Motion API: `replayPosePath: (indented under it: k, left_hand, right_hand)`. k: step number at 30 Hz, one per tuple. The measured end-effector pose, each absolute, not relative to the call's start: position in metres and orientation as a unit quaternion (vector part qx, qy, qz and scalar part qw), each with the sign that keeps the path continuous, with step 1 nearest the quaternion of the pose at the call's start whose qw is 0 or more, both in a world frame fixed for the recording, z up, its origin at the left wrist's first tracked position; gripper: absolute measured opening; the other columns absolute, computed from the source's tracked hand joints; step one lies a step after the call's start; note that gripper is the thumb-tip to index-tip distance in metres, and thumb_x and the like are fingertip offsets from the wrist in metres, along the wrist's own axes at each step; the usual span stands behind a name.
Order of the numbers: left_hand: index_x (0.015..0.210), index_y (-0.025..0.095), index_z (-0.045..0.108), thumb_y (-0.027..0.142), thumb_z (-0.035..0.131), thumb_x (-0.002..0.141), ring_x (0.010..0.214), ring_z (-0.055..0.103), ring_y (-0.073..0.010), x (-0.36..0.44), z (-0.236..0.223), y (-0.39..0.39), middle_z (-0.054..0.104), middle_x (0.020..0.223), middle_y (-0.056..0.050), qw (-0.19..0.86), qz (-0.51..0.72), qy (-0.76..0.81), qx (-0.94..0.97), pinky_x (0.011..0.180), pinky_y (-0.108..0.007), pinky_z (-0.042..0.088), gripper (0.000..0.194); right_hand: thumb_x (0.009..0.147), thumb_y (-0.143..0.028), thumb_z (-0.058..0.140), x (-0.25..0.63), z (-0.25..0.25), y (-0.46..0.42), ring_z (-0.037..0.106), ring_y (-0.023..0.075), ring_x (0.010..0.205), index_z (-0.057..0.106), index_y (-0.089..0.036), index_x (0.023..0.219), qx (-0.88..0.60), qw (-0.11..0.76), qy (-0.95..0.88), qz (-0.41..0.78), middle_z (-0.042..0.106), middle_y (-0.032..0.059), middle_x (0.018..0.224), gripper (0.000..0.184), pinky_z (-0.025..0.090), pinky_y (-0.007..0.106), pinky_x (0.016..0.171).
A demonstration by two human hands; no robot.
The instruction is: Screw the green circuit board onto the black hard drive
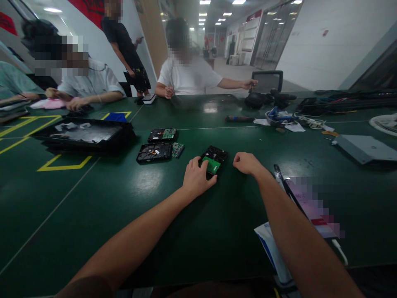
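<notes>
A hard drive (pixel 218 153) with a green circuit board (pixel 212 165) on it lies on the dark green table. My left hand (pixel 197 177) is at its near left side, fingers spread along the edge and thumb at the near corner, steadying it. To the right of the drive, my right hand (pixel 246 163) is closed just above the table, apart from the drive. Whatever its fingertips may pinch is hidden or too small to make out. Two more hard drives, one farther back (pixel 161 135) and one nearer (pixel 154 152), lie to the left, beside a loose circuit board (pixel 178 150).
Black trays (pixel 89 134) stand at left near yellow tape. A screwdriver-like tool (pixel 239 118), a bowl of cables (pixel 276 117) and a grey metal box (pixel 367 148) lie beyond my right hand. A packet (pixel 273 248) is under my right forearm. Co-workers sit across the table.
</notes>
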State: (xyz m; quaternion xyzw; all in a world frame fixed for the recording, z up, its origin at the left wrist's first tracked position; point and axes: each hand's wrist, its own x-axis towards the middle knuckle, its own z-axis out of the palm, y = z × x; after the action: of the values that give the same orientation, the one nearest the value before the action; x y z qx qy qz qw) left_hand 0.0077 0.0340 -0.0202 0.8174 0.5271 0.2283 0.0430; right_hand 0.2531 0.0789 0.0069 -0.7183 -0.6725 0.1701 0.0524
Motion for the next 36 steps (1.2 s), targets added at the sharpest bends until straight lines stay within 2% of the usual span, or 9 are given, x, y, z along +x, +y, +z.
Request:
replayPosePath:
  k: [6,11,16,19,24,28,36]
  left_hand:
    - [0.137,0.020,0.053,0.049,0.067,0.082,0.138,0.041,-0.0377,-0.007,-0.024,0.047,0.042,0.150,-0.016,0.059,0.218,0.485,0.845,0.114,-0.054,0.040,0.064]
    - [0.141,0.018,0.050,0.051,0.063,0.085,0.141,0.040,-0.0377,-0.014,-0.026,0.051,0.040,0.154,-0.016,0.059,0.206,0.476,0.853,0.115,-0.054,0.039,0.066]
    - [0.137,0.019,0.053,0.060,0.061,0.086,0.139,0.042,-0.0363,-0.011,-0.026,0.051,0.043,0.151,-0.015,0.056,0.220,0.483,0.845,0.114,-0.053,0.040,0.066]
    - [0.136,0.020,0.053,0.059,0.064,0.084,0.139,0.043,-0.0361,-0.010,-0.027,0.051,0.044,0.151,-0.015,0.054,0.223,0.489,0.841,0.113,-0.053,0.041,0.066]
    - [0.138,0.020,0.052,0.058,0.062,0.086,0.139,0.042,-0.0361,-0.009,-0.029,0.052,0.043,0.152,-0.015,0.047,0.217,0.487,0.845,0.113,-0.054,0.042,0.065]
    - [0.137,0.021,0.053,0.057,0.062,0.087,0.138,0.042,-0.0361,-0.009,-0.026,0.053,0.043,0.151,-0.015,0.041,0.212,0.485,0.847,0.111,-0.054,0.043,0.063]
    - [0.133,0.022,0.056,0.062,0.066,0.081,0.134,0.045,-0.0349,-0.016,-0.022,0.060,0.047,0.146,-0.014,0.052,0.213,0.464,0.858,0.110,-0.052,0.044,0.066]
  right_hand:
    - [0.082,-0.024,0.062,0.257,0.013,0.079,0.066,0.0195,0.085,0.074,-0.021,0.089,-0.719,0.064,-0.665,0.194,0.074,0.0061,0.096,0.014,0.044,0.029,0.069]
    - [0.080,-0.028,0.066,0.263,0.014,0.084,0.066,0.0177,0.082,0.075,-0.022,0.086,-0.712,0.071,-0.663,0.219,0.074,0.0043,0.094,0.012,0.045,0.027,0.066]
    - [0.080,-0.027,0.067,0.267,0.017,0.097,0.057,0.0135,0.057,0.074,-0.019,0.087,-0.703,0.040,-0.640,0.308,0.067,0.0021,0.069,0.012,0.039,0.025,0.051]
    - [0.079,-0.025,0.068,0.270,0.018,0.106,0.050,0.0120,0.049,0.072,-0.018,0.082,-0.701,0.018,-0.632,0.330,0.060,0.0003,0.060,0.009,0.035,0.025,0.046]
    - [0.079,-0.027,0.069,0.274,0.015,0.114,0.049,0.0119,0.048,0.071,-0.018,0.081,-0.697,0.019,-0.617,0.364,0.058,0.0002,0.059,0.010,0.036,0.025,0.046]
    - [0.079,-0.027,0.069,0.272,0.015,0.113,0.046,0.0111,0.046,0.067,-0.016,0.073,-0.698,0.028,-0.609,0.376,0.054,-0.0003,0.057,0.013,0.034,0.026,0.045]
    - [0.076,-0.024,0.065,0.268,0.030,0.104,0.044,0.0101,0.048,0.065,-0.017,0.065,-0.694,0.099,-0.603,0.381,0.057,0.0011,0.060,0.013,0.032,0.025,0.045]
